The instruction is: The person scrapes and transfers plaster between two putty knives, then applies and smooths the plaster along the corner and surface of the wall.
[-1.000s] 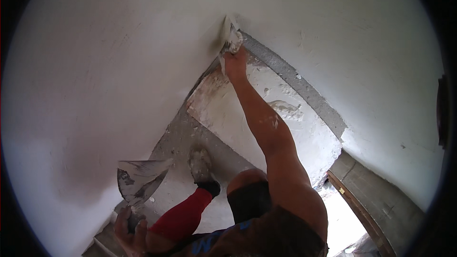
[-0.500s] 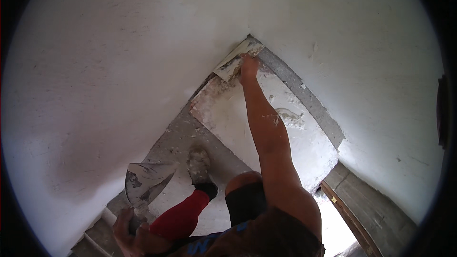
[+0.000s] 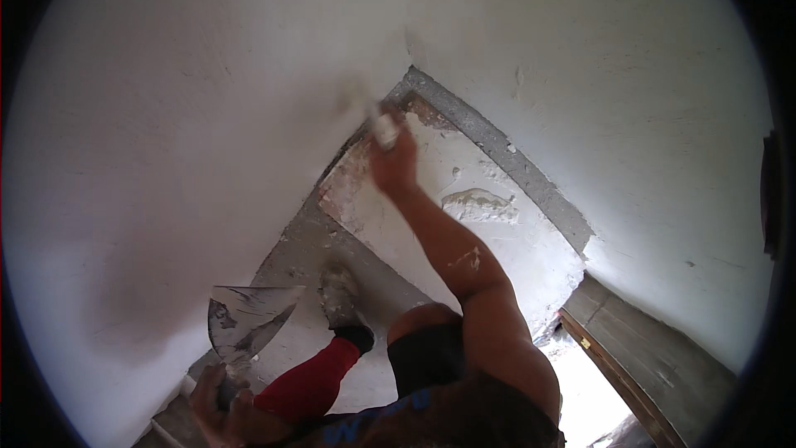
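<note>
My left hand [image 3: 220,415], at the lower left, is closed round the handle of a putty knife [image 3: 253,322]. Its broad triangular blade points upward and carries dark and pale smears. Farther off, my right hand [image 3: 395,162] grips the pale handle of a plaster trowel [image 3: 384,128] beside the left wall [image 3: 207,158], near the corner. Motion smears the trowel's blade, so whether it touches the wall cannot be told. Below my right hand lies a white, plaster-spattered board [image 3: 414,224], with a mound of wet plaster [image 3: 481,206] on it.
The right wall [image 3: 630,141] meets the left one at the corner, with a grey floor strip [image 3: 531,166] along its foot. My plaster-caked shoe [image 3: 338,294] stands before the board. A wooden frame edge [image 3: 609,369] borders a bright opening at the lower right.
My right hand has drawn back from the corner and swung left with the trowel, lifting off the board's far end to the left wall. My left hand stays nearly still.
</note>
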